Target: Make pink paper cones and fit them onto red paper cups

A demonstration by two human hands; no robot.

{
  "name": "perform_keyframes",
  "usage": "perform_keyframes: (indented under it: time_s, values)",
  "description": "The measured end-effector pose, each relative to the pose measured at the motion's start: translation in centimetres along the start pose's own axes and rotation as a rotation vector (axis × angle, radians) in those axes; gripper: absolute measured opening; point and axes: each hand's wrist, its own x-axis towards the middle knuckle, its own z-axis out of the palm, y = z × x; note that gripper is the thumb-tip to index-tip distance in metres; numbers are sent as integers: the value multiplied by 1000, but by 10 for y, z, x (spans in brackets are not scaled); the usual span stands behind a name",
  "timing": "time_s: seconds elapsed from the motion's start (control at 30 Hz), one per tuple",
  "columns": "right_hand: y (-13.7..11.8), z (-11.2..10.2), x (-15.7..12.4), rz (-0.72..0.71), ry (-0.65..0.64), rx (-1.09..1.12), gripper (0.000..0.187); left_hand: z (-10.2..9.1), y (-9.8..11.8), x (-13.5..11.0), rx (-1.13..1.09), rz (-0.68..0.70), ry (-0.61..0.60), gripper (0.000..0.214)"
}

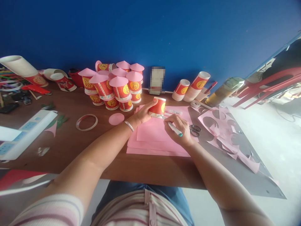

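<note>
My left hand (144, 113) is wrapped round a red paper cup (158, 106) with a gold emblem, holding it above a stack of pink paper sheets (150, 135). In my right hand (180, 128) is a white marker (174, 129) with a green end, its other end close to the cup's lower rim. Whether the tip touches the cup I cannot tell. Behind my right hand a glue stick (173, 112) lies on the paper. Scissors (195, 129) with dark handles rest just right of that hand.
Left of centre stand several red cups with pink cone tops (118, 82). Stacked cups (197, 86), a tape roll (195, 104) and a bottle (224, 91) are at the back right. Pink paper scraps (225, 135) cover the right side. A power strip (30, 131) lies left.
</note>
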Motion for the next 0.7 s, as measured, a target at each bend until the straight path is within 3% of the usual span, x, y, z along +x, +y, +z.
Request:
perform_keyframes:
  time_s: [0.33, 0.5, 0.7]
  values:
    - [-4, 1, -2, -30, 20, 28, 23, 0, 2, -3, -24, 31, 39, 62]
    - [-4, 3, -3, -44, -13, 36, 22, 3, 0, 4, -223, -95, -9, 72]
    - [-1, 3, -3, -16, 27, -19, 19, 6, 8, 3, -321, -180, -14, 62]
